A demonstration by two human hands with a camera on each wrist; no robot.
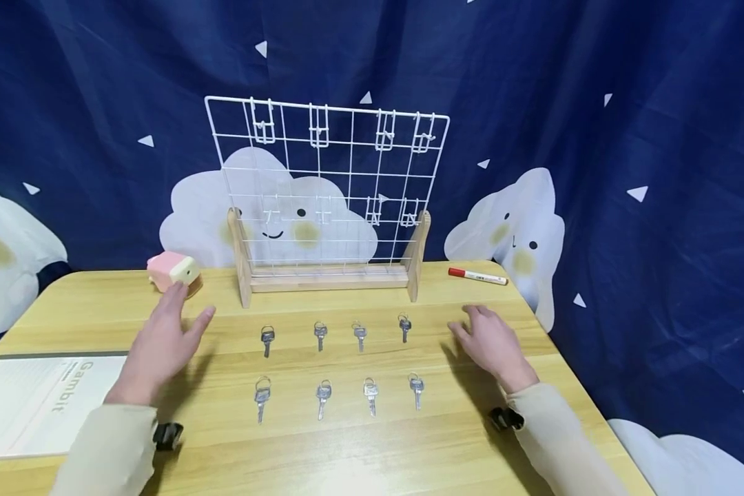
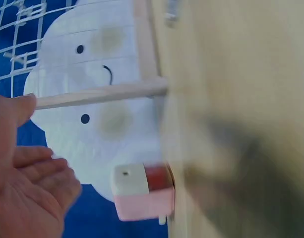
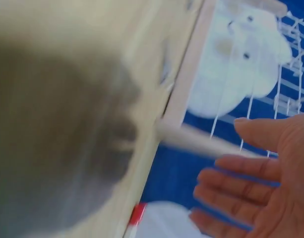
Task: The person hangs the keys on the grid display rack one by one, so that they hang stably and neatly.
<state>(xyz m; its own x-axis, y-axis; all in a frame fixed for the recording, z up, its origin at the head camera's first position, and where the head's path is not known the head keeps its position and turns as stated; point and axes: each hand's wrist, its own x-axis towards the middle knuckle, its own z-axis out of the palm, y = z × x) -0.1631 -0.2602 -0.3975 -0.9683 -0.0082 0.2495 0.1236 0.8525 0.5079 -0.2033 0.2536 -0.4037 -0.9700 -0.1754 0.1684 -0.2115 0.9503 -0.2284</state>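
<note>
Several silver keys lie in two rows on the wooden table [image 1: 347, 448], among them a key [image 1: 267, 339] at the far row's left and a key [image 1: 416, 390] at the near row's right. Behind them stands a white wire grid rack [image 1: 325, 172] with small hooks, held in a wooden base [image 1: 328, 279]. My left hand [image 1: 164, 341] hovers open, palm down, left of the keys and near a pink and white block [image 1: 173, 270]. My right hand [image 1: 490, 341] hovers open to the right of the keys. Neither hand holds anything. In the wrist views both palms [image 2: 28, 193] [image 3: 271, 188] show relaxed fingers.
A red and white marker [image 1: 477, 277] lies at the table's back right. A white notebook [image 1: 31, 403] rests at the front left edge. A dark blue curtain with white cloud figures [image 1: 514, 227] hangs behind. The pink block [image 2: 142, 191] sits at the table's rear edge.
</note>
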